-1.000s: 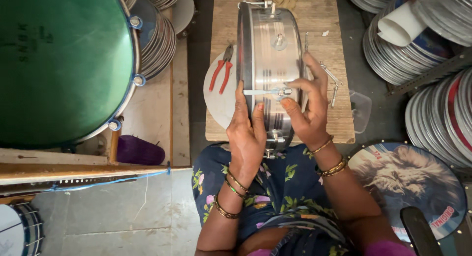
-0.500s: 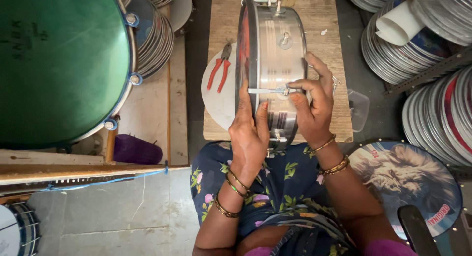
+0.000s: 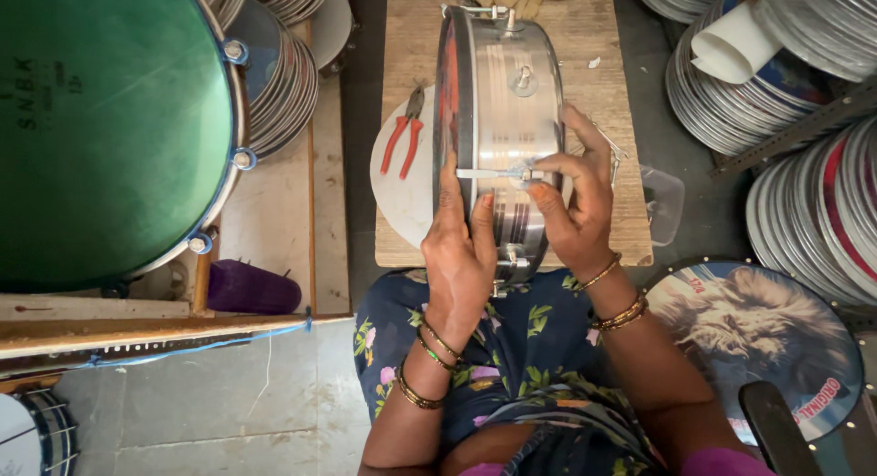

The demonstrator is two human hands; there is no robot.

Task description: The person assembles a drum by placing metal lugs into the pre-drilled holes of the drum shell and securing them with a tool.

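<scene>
A shiny metal drum shell [image 3: 504, 92] stands on its edge on a wooden bench [image 3: 603, 101], its red-rimmed head facing left. My left hand [image 3: 459, 248] grips the drum's left rim, fingers laid flat along it. My right hand [image 3: 574, 202] rests on the shell's right side and pinches a thin metal tension rod [image 3: 498, 173] that lies across the shell. Both wrists wear bangles.
Red-handled pliers [image 3: 405, 133] lie on a round white disc [image 3: 402, 202] left of the drum. A big green drum [image 3: 110, 129] fills the left. Stacks of metal discs [image 3: 795, 92] stand at right, a lion-printed drum head [image 3: 758, 334] lower right, a purple cup [image 3: 251, 287] lower left.
The drum and both hands stay in place. My right fingers have shifted slightly along the tension rod; the view has barely drifted.
</scene>
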